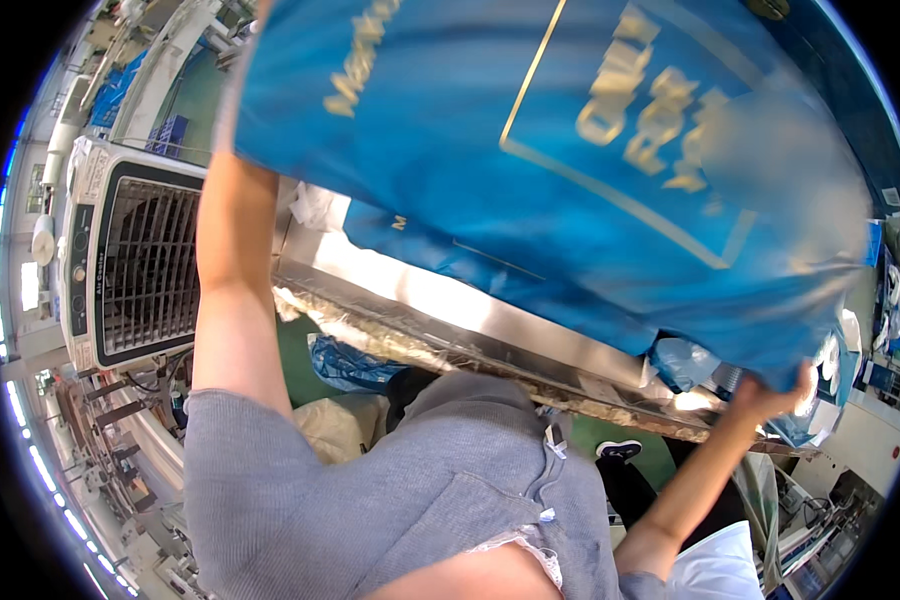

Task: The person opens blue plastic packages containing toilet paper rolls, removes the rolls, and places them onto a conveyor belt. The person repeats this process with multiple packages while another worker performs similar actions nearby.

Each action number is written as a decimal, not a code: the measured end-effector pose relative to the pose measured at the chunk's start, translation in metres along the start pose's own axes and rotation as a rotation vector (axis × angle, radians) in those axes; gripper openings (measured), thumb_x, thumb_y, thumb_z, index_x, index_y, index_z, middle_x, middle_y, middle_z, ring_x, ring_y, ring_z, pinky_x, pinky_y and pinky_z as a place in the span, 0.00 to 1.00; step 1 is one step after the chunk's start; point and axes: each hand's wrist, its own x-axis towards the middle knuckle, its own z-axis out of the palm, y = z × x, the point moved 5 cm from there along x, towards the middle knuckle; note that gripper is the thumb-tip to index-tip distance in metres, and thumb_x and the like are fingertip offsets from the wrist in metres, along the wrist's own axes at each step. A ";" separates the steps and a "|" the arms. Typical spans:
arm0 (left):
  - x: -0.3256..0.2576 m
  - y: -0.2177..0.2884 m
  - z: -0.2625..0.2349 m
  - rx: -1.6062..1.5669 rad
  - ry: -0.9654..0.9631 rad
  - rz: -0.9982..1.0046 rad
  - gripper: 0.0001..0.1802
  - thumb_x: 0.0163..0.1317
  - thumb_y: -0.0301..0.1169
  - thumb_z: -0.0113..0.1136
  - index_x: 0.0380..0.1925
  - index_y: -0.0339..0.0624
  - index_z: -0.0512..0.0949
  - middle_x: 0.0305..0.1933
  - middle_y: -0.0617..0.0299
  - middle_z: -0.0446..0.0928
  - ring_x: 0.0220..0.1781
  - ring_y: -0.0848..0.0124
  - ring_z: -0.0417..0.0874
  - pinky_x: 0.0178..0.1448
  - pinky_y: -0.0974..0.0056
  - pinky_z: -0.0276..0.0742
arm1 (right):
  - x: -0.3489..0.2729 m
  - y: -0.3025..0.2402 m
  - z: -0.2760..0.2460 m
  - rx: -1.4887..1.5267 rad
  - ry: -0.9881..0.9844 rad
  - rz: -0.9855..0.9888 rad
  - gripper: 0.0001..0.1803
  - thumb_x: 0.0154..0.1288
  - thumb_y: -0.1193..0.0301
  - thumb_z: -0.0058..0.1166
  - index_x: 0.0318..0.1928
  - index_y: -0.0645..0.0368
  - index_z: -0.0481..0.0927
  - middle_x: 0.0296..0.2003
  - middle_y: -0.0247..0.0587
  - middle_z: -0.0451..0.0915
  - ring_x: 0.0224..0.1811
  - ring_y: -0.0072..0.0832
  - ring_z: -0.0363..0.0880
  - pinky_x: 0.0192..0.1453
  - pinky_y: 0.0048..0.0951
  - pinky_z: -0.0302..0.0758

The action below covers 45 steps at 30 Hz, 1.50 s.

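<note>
An air cooler (155, 260) with a dark grille stands farthest to the left, beyond the left fingers and lower than them. The left forearm (235, 240) rises and passes behind the left edge of a large blue plastic piece (450, 130); the left fingers are hidden there, so how far they are open and what they have hold of cannot be told. The blue plastic piece, printed in gold and blurred in places, is spread from the left forearm across to the right fingers, raised above a pale, shiny surface (480, 307). Down and to the right of the left forearm, a crumpled blue plastic bundle (350, 365) lies low, near the green floor (295, 345). Farther right, a second blue piece (420, 250) with gold print lies on the surface, partly covered from view by the raised one. Below and left of the right fingers is a dark shoe (620, 450) with a pale sole; nearer them, just to their left, sits crumpled translucent plastic (682, 362). The right fingers (760, 397) are bent closed on the lower right edge of the blue plastic piece. A pale housing (865, 435) stands beyond them, to the right.
</note>
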 end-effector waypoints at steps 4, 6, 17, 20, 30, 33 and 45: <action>-0.032 -0.139 -0.079 0.366 0.234 -0.262 0.43 0.58 0.62 0.51 0.65 0.45 0.61 0.65 0.54 0.63 0.64 0.63 0.66 0.67 0.61 0.61 | -0.030 0.140 -0.031 -0.510 -0.455 0.424 0.33 0.61 0.59 0.52 0.65 0.55 0.63 0.58 0.41 0.70 0.58 0.36 0.69 0.65 0.40 0.63; -0.042 -0.207 -0.126 0.160 0.147 -0.329 0.38 0.62 0.59 0.47 0.63 0.45 0.64 0.61 0.54 0.68 0.60 0.64 0.71 0.61 0.59 0.70 | -0.049 0.141 -0.001 -0.419 -0.446 0.676 0.35 0.63 0.51 0.49 0.65 0.57 0.61 0.62 0.42 0.66 0.61 0.38 0.66 0.67 0.40 0.58; -0.082 -0.260 -0.137 -0.080 -0.075 -0.685 0.34 0.66 0.55 0.45 0.62 0.41 0.65 0.56 0.55 0.74 0.54 0.64 0.77 0.56 0.58 0.76 | -0.033 0.205 -0.090 -0.361 -0.288 0.857 0.27 0.68 0.51 0.42 0.62 0.50 0.65 0.59 0.41 0.69 0.60 0.39 0.67 0.63 0.43 0.65; -0.105 -0.254 -0.143 0.014 -0.104 -0.719 0.34 0.66 0.55 0.44 0.63 0.43 0.64 0.57 0.56 0.73 0.55 0.66 0.76 0.58 0.60 0.74 | -0.070 0.156 -0.079 -0.660 -0.196 0.935 0.26 0.67 0.52 0.41 0.61 0.51 0.66 0.58 0.42 0.69 0.58 0.37 0.68 0.61 0.42 0.66; -0.121 -0.181 -0.096 0.066 -0.108 -0.631 0.40 0.58 0.57 0.56 0.60 0.35 0.67 0.55 0.49 0.73 0.52 0.66 0.78 0.56 0.64 0.75 | -0.074 0.078 -0.033 -1.585 -0.720 0.818 0.21 0.62 0.60 0.43 0.50 0.58 0.75 0.47 0.51 0.78 0.47 0.42 0.77 0.50 0.41 0.72; -0.116 -0.174 -0.086 0.137 -0.163 -0.529 0.44 0.56 0.59 0.57 0.61 0.33 0.65 0.54 0.50 0.75 0.51 0.66 0.78 0.57 0.64 0.74 | -0.042 0.061 0.030 -2.466 -1.062 -0.140 0.14 0.59 0.66 0.47 0.41 0.60 0.79 0.38 0.56 0.79 0.39 0.47 0.79 0.41 0.43 0.74; -0.138 -0.150 -0.030 1.445 0.152 0.591 0.26 0.60 0.38 0.54 0.60 0.55 0.68 0.66 0.51 0.63 0.67 0.47 0.60 0.67 0.47 0.56 | -0.329 0.213 0.344 -1.432 -1.758 -0.901 0.08 0.55 0.65 0.51 0.27 0.49 0.83 0.29 0.40 0.83 0.33 0.35 0.83 0.31 0.38 0.79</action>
